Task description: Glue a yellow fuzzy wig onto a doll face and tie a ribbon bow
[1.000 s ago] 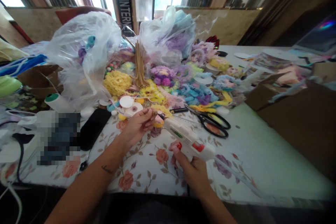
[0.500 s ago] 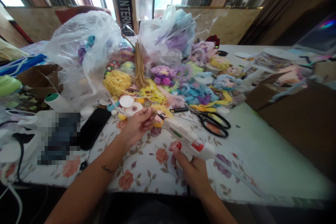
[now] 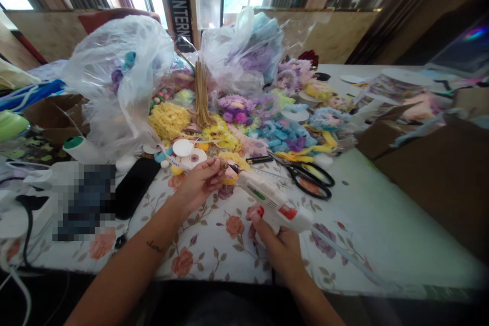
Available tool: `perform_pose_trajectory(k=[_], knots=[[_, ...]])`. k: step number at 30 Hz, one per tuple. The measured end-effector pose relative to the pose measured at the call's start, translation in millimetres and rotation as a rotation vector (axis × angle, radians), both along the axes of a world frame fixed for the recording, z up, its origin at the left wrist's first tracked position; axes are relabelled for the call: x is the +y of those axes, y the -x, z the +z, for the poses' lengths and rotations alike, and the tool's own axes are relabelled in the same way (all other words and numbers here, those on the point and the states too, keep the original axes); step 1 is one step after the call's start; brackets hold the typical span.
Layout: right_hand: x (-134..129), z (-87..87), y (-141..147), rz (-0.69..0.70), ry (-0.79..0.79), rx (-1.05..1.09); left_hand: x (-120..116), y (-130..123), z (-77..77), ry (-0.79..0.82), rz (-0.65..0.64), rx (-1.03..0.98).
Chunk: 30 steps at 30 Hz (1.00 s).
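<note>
My right hand (image 3: 277, 244) is wrapped round the handle of a white glue gun (image 3: 269, 198), with a finger at its red trigger. The gun's dark nozzle points up and left, close to the fingertips of my left hand (image 3: 202, 178). Those fingers are pinched on a small brownish piece (image 3: 223, 164), too small to name. Just behind the nozzle lies a yellow and pink item (image 3: 230, 177), partly hidden. Black-handled scissors (image 3: 311, 178) and a black pen-like tool (image 3: 260, 160) rest to the right of the nozzle.
Fluffy yellow yarn (image 3: 170, 119), blue trim (image 3: 284, 135) and a bundle of tan sticks (image 3: 202, 94) pile up behind my hands. Clear plastic bags (image 3: 126, 61) stand at the back. A black phone (image 3: 137, 188) lies left, a cardboard box (image 3: 428, 178) right.
The view has shifted very slightly. Both hands and the glue gun keep nearly the same position, with the nozzle still beside the small brownish piece.
</note>
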State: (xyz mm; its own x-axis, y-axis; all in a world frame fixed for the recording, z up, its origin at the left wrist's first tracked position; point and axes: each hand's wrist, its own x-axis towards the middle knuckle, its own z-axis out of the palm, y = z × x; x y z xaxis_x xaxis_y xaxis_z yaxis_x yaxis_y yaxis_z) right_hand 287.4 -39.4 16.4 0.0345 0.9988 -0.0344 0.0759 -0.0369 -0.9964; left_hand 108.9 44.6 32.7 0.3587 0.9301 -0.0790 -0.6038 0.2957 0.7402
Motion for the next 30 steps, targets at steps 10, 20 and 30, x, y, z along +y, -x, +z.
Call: perform_pose_trajectory(k=[10, 20, 30], knots=[[0.4, 0.0, -0.3, 0.009, -0.014, -0.025, 0.3, 0.7, 0.2, 0.016, 0.002, -0.024], [-0.1, -3.2, -2.3, 0.041, -0.005, -0.055, 0.3, -0.2, -0.2, 0.002, 0.015, -0.012], [0.2, -6.0, -1.7, 0.036, -0.022, -0.057, 0.2, -0.5, 1.0, 0.008, 0.021, -0.011]])
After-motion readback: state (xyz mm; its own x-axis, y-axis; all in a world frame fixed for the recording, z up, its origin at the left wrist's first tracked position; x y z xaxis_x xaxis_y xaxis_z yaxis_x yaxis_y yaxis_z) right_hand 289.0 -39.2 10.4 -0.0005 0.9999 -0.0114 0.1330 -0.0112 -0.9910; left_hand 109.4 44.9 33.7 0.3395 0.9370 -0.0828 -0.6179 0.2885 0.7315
